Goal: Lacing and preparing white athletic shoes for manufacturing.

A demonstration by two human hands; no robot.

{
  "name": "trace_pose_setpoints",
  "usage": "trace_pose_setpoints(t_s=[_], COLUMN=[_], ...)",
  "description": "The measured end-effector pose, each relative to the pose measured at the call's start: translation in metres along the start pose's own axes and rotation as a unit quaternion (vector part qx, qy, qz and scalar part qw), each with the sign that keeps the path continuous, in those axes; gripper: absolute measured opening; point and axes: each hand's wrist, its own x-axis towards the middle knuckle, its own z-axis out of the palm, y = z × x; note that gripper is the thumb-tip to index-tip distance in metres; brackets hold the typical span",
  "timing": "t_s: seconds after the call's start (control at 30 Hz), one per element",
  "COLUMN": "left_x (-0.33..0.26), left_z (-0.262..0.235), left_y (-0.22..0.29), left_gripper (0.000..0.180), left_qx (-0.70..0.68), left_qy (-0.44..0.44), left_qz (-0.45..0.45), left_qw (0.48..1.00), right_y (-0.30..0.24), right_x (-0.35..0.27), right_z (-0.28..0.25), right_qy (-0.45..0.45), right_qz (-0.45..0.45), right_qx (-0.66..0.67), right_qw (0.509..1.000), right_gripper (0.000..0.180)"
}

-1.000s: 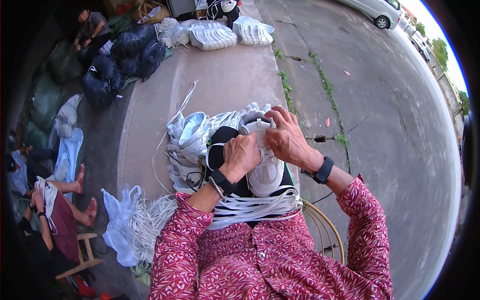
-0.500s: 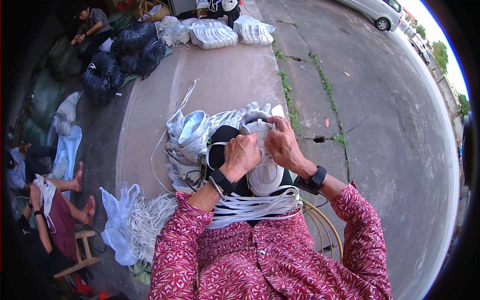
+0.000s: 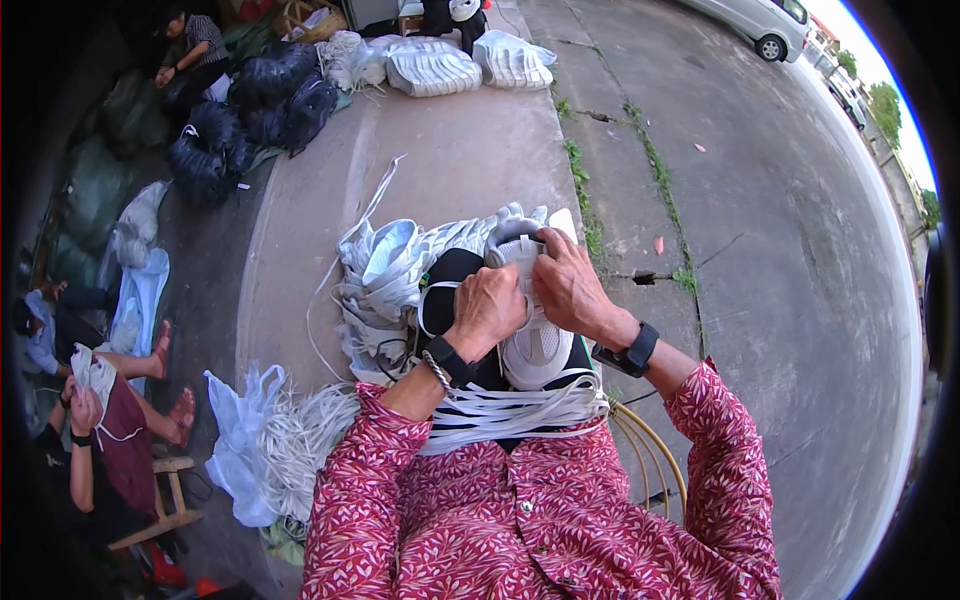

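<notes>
A pale white-and-grey shoe upper (image 3: 536, 358) lies in front of me, toe toward my body and padded collar away. My left hand (image 3: 490, 305) is closed at its left edge beside the lacing area; its fingertips are hidden, and I cannot tell whether a lace is pinched there. On the other side, my right hand (image 3: 572, 285) grips the upper near the tongue and collar, fingers bent over the edge. A white lace loop curves left of my left hand over black material (image 3: 455, 268). Loose white laces (image 3: 510, 410) lie across my lap.
Nested white shoe uppers (image 3: 375, 265) spread left of my hands. A laces bundle (image 3: 305, 435) and plastic bag (image 3: 245, 440) lie nearer left. People sit farther left, near black sacks (image 3: 270, 85). Bundled uppers (image 3: 432, 72) lie ahead; pavement (image 3: 790, 250) stretches right, with a van (image 3: 745, 22).
The view has shifted slightly. Both my hands stay on the shoe upper with little visible movement. At left, the seated person's hand and the white piece in it have moved.
</notes>
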Motion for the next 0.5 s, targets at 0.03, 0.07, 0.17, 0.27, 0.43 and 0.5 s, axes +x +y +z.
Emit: trace_pose_setpoints(t_s=[0.03, 0.07, 0.17, 0.27, 0.43, 0.5], left_x=[0.0, 0.0, -0.003, -0.005, -0.005, -0.005], left_z=[-0.001, -0.002, 0.002, 0.001, 0.003, 0.002], left_y=[0.0, 0.001, -0.001, 0.0, 0.002, 0.002], left_gripper=[0.009, 0.009, 0.01, 0.011, 0.013, 0.014], left_qx=[-0.004, -0.009, -0.016, -0.026, -0.023, -0.022], left_qy=[-0.004, -0.007, 0.003, 0.005, 0.002, 0.002], left_qz=[-0.004, -0.007, -0.009, -0.015, -0.022, -0.022], left_qw=[1.0, 1.0, 1.0, 1.0, 0.999, 1.0], right_y=[-0.001, -0.001, 0.004, 0.009, 0.0, -0.007], right_x=[0.001, 0.001, 0.003, 0.001, -0.006, -0.004], right_z=[-0.002, -0.005, -0.016, -0.014, 0.004, 0.005], right_qy=[0.001, -0.015, -0.054, -0.075, 0.019, 0.031], right_qz=[0.0, 0.001, 0.0, -0.01, -0.01, 0.026], right_qx=[0.001, 0.029, 0.091, 0.095, -0.006, 0.009], right_qw=[1.0, 0.999, 0.994, 0.993, 1.0, 0.999], right_gripper=[0.015, 0.015, 0.011, 0.008, 0.009, 0.008])
